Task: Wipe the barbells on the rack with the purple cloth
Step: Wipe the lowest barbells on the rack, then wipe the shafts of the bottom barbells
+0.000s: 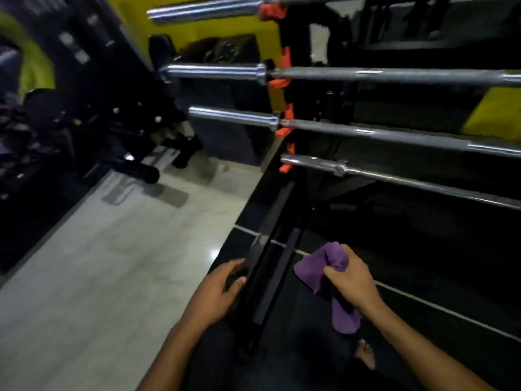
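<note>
Gym machinery [84, 114], dark and blurred, fills the upper left of the frame above pale floor [112, 263]. At lower centre the left hand [222, 289] curls its fingers round the black rack base [267, 272], thumb on the near edge. Just right of it, the right hand [349, 280] pinches the bunched purple cloth [318, 272], which hangs free and touches no bar. Four barbells [394, 76] lie on orange hooks [283, 80] from upper centre to the right edge, the lowest bar [394, 179] nearest the cloth. Likely risks: loose cloth snagging on a hook or collar; a hard push rolling a bar off its hooks. The rack upright stands between hands and sleeves.
</note>
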A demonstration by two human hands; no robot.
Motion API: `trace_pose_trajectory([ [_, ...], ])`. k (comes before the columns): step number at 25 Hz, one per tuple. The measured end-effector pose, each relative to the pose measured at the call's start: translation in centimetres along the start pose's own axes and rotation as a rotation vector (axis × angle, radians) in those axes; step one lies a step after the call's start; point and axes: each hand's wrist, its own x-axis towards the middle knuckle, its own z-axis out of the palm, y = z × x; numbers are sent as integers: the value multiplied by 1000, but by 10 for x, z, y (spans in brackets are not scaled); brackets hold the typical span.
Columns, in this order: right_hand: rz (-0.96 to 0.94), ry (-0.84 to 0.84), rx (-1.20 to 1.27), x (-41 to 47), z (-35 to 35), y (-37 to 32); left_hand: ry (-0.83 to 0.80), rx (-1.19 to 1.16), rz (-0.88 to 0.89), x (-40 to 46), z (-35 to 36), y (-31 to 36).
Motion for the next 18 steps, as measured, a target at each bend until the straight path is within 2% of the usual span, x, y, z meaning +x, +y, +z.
trace_pose_trajectory([
  [3, -83, -115, -87, -15, 89, -30, 99, -75, -103, -70, -29, -73],
  [5, -143, -168, -113, -33, 150, -49, 101, -177, -154, -121, -46, -127],
  [10, -138, -179, 34, -87, 256, -94, 138, -280, -239, -202, -97, -210],
  [14, -180, -245, 46, -113, 300, -124, 161, -285, -220, -208, -143, -241],
  [18, -287, -224, -143, -99, 318, -138, 145, -241, -167, -177, -167, -261],
])
